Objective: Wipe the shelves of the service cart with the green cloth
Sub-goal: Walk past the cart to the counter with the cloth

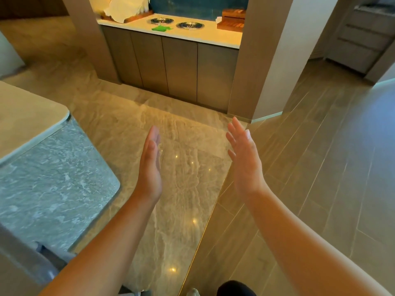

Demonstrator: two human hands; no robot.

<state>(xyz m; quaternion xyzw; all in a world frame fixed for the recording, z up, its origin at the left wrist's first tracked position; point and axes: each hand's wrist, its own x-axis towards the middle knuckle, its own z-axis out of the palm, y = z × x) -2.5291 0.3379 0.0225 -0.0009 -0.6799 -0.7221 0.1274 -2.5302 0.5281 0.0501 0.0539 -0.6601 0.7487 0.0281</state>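
The green cloth (161, 28) lies flat on a white countertop (213, 38) in a recess at the far side of the room, just in front of two round metal bowls (174, 22). My left hand (150, 165) and my right hand (243, 158) are stretched out over the floor, palms facing each other, fingers straight and holding nothing. Both hands are far from the cloth. No service cart is recognisable in the head view.
A grey marble counter (42, 159) with a rounded corner stands close at my left. Cabinet doors (177, 69) run under the far countertop, between two pillars. Wooden boxes (232, 19) and white fabric (126, 7) sit on it. Polished floor (188, 189) lies ahead.
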